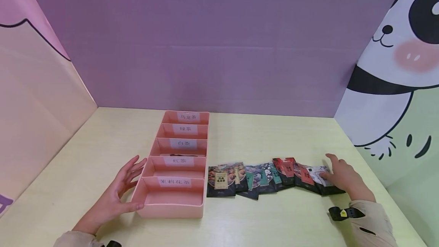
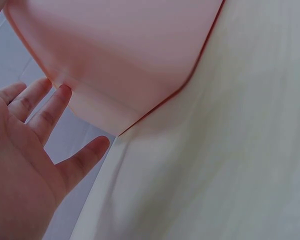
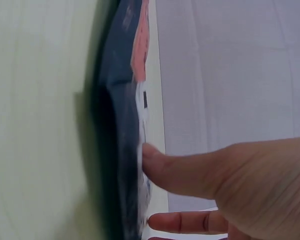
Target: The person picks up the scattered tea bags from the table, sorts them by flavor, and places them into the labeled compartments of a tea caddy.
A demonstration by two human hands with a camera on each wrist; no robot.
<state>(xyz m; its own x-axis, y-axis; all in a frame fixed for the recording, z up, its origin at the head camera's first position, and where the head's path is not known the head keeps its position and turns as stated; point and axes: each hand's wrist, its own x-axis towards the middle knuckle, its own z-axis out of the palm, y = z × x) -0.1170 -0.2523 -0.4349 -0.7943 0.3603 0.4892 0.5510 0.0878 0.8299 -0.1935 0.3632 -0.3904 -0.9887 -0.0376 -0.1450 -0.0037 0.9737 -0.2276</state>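
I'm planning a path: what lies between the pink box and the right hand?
The head view shows a row of packets between the pink box and right hand.

The box (image 1: 171,211) looks like smooth plastic with a little shine. The labels (image 1: 175,182) stuck on it look like flat, dull paper. The packets (image 1: 221,181) look like thin plastic or foil, a bit shiny. The tabletop (image 1: 267,140) looks like smooth wood. The purple sheet (image 1: 219,48) looks like dull cloth with creases. The sleeves (image 1: 372,220) look like dull cloth too.
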